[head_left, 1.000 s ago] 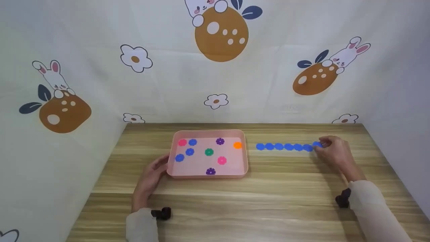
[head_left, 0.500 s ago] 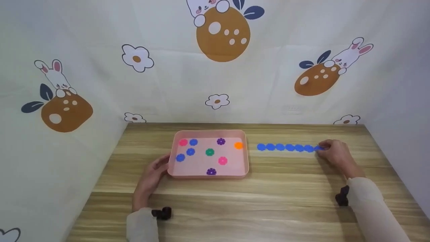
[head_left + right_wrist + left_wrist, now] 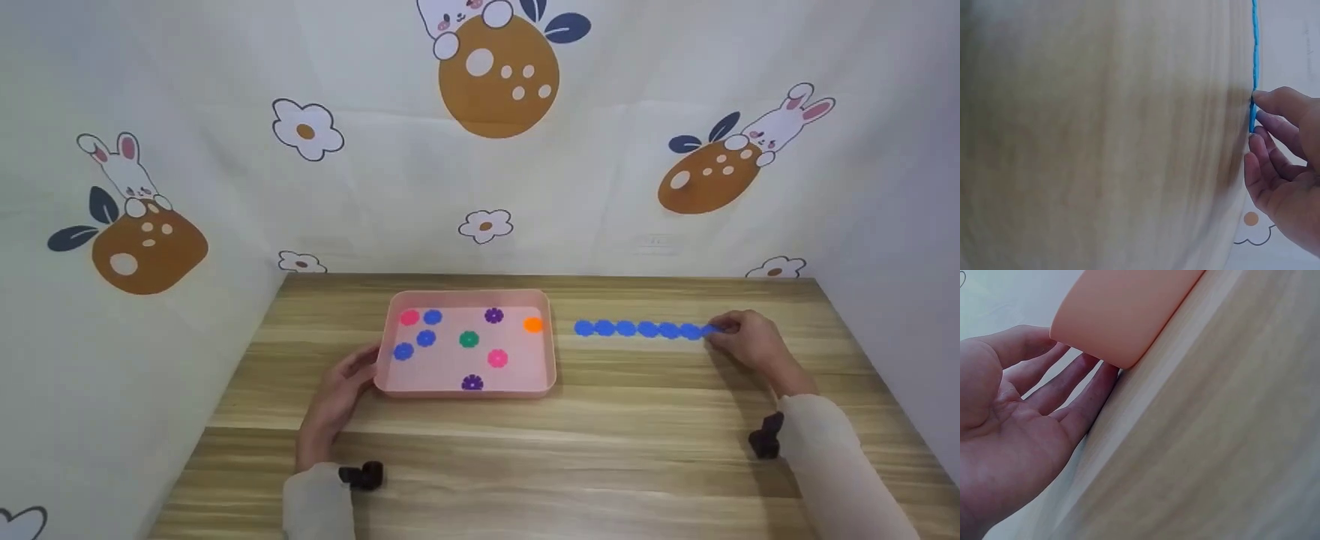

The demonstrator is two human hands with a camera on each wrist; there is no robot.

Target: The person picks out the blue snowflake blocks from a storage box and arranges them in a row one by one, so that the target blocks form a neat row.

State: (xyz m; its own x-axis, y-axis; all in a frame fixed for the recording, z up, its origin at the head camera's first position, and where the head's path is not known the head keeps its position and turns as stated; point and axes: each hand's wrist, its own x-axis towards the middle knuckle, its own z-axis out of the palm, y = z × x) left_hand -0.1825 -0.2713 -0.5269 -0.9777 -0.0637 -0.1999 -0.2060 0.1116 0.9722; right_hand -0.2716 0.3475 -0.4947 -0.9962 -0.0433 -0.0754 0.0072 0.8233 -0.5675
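Observation:
In the head view, a row of blue notched plastic discs [image 3: 626,328] lies on the wooden table, right of the pink tray. My right hand [image 3: 752,343] pinches the blue disc [image 3: 1252,117] at the row's right end. From the right wrist, the row appears edge-on as a thin line, thumb and fingertips on its last piece. My left hand [image 3: 335,397] touches the left wall of the pink tray [image 3: 465,393]. In the left wrist view its fingers reach along the tray's corner, fairly straight, with the fingertips hidden behind it.
Inside the tray lie loose discs: several blue, pink and purple ones, a green disc [image 3: 469,340] and an orange disc [image 3: 532,325]. A patterned cloth wall [image 3: 390,202] stands at the table's back edge, with side walls left and right. Bare wood [image 3: 562,465] shows in front.
My right hand has lowered slightly, and the end disc has gone from tilted and raised to nearly in line with the row. My left hand and the tray stay put.

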